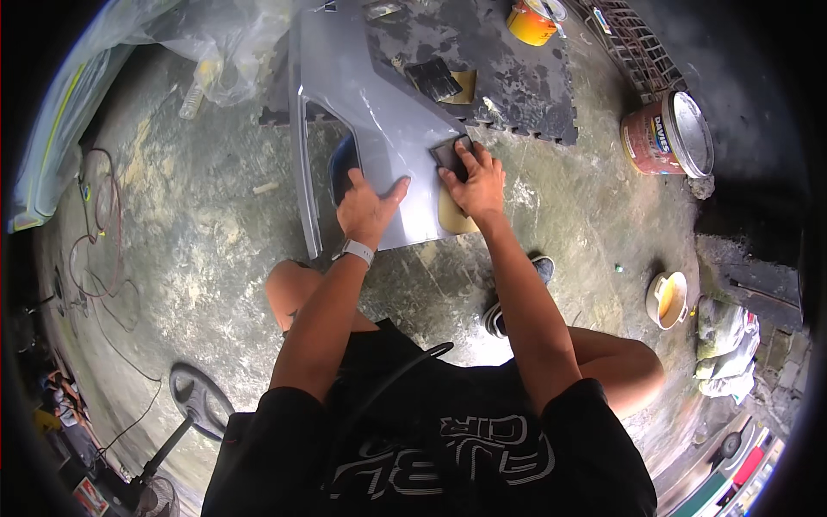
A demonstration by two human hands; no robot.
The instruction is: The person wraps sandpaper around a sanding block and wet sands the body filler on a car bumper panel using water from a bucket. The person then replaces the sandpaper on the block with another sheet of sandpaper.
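A grey car body panel (396, 121) stretches away from me over the floor, with a curved cutout on its left side. My left hand (369, 209) grips the panel at the edge of that cutout, thumb on the surface and other fingers partly out of sight. My right hand (478, 183) is closed over a dark sanding pad (451, 158), pressing it against the panel's right edge. Below that hand lies a tan patch (451, 213); whether it is a sheet or part of the panel I cannot tell.
Under the panel's far part lies a dark foam mat (534, 95), bearing a black sheet (433, 79) and a yellow-orange can (532, 23). To the right stand a large paint bucket (650, 140) and a small pail (667, 300). Clear plastic sheeting (228, 52) and a steering wheel (196, 398) are at left.
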